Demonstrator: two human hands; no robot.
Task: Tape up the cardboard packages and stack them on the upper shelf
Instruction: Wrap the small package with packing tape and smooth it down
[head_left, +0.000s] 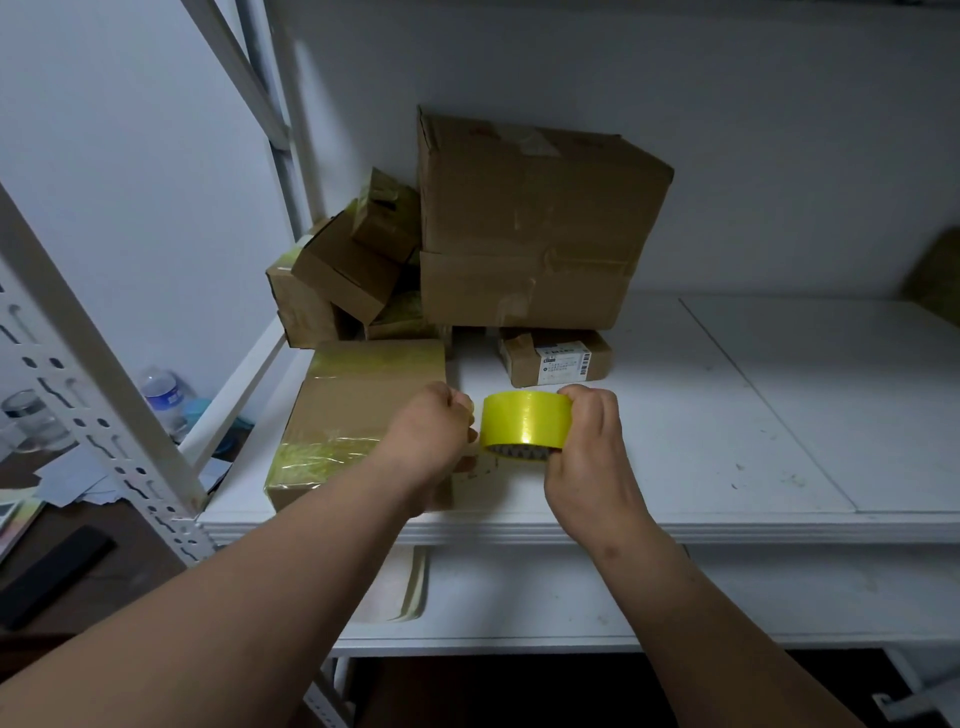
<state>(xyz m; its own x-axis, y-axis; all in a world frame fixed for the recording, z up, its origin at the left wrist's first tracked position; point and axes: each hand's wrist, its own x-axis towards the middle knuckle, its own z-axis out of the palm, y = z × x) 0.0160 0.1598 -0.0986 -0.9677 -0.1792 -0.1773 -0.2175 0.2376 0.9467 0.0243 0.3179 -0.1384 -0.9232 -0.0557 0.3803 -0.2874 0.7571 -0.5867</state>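
Your right hand grips the tape roll just right of the box on the shelf, your left hand, fingers curled, seemingly pinches its free end, so next likely stretch tape across the box.

Two bare forearms reaching forward, side by side

Left hand is curled into a fist; right hand has its fingers wrapped in a firm grip.

We note a plastic water bottle, a glass jar and scattered papers on the dark side table at left.
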